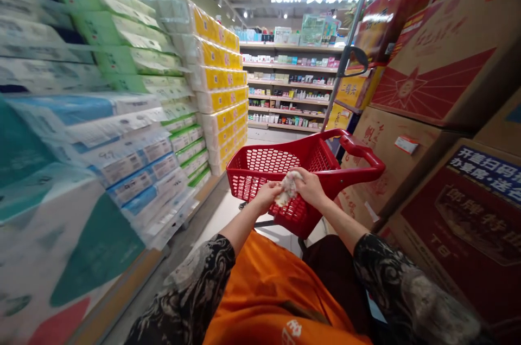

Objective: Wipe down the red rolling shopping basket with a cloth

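Observation:
Both my hands meet in front of me over the near rim of a red plastic shopping cart [260, 167]. My left hand [266, 196] and my right hand [311, 186] are closed together on a small crumpled white cloth or tissue [288, 187] held between them. The cart's basket looks empty and its red handle [362, 156] sticks out to the right. I wear dark patterned sleeves and an orange apron [264, 291].
Stacked packs of tissue paper [122, 117] fill the shelves on the left, green, blue and yellow. Large cardboard boxes [439, 63] are piled on the right. A narrow aisle floor [215, 220] runs ahead to shelves of small goods [288, 90] under a lit sign.

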### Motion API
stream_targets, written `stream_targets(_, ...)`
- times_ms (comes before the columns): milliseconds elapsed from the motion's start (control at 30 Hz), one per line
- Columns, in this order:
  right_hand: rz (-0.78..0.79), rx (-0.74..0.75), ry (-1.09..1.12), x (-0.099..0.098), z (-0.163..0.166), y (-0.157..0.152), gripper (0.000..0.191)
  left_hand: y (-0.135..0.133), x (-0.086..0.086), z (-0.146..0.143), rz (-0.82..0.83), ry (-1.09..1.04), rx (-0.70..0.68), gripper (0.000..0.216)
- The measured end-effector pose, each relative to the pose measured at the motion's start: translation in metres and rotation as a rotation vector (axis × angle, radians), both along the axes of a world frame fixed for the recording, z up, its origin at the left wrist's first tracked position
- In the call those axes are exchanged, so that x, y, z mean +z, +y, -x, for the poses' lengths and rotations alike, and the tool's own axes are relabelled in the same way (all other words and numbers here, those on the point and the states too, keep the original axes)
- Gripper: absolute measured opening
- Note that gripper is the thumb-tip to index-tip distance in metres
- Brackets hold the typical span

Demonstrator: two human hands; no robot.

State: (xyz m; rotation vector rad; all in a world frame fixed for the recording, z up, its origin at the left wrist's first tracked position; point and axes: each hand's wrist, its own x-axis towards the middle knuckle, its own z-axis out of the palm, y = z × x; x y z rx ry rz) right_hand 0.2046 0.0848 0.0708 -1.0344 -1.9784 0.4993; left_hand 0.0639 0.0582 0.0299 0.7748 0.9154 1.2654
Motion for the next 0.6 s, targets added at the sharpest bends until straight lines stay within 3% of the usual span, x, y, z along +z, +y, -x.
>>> stream_targets(100, -0.275, -0.064, -0.085, -0.011, 0.019, 0.003, 0.037, -0.001, -0.011, 0.004, 0.075, -0.066, 0.163, 0.012)
stream_targets(233, -0.522, -0.103, -0.189, -0.041, 0.050, 0.003, 0.029, 0.000, -0.014, 0.011, 0.104, -0.162, 0.170, 0.016)
stream_targets(333, -0.540, -0.033, -0.314, -0.064, 0.064, -0.005, 0.037, -0.006, -0.014, 0.020, 0.128, -0.330, 0.075, 0.029)
stream_targets(433, -0.486, 0.134, -0.449, -0.080, 0.066, -0.013, 0.057, -0.016, -0.019, 0.033, 0.144, -0.459, 0.001, 0.044)
stream_targets(533, -0.482, 0.335, -0.547, -0.089, 0.070, -0.008, 0.069, -0.026, -0.029, 0.049, 0.196, -0.426, 0.075, 0.045)
stream_targets(600, -0.525, 0.416, -0.567, -0.093, 0.079, 0.003, 0.059, -0.030, -0.036, 0.061, 0.241, -0.351, 0.141, 0.042)
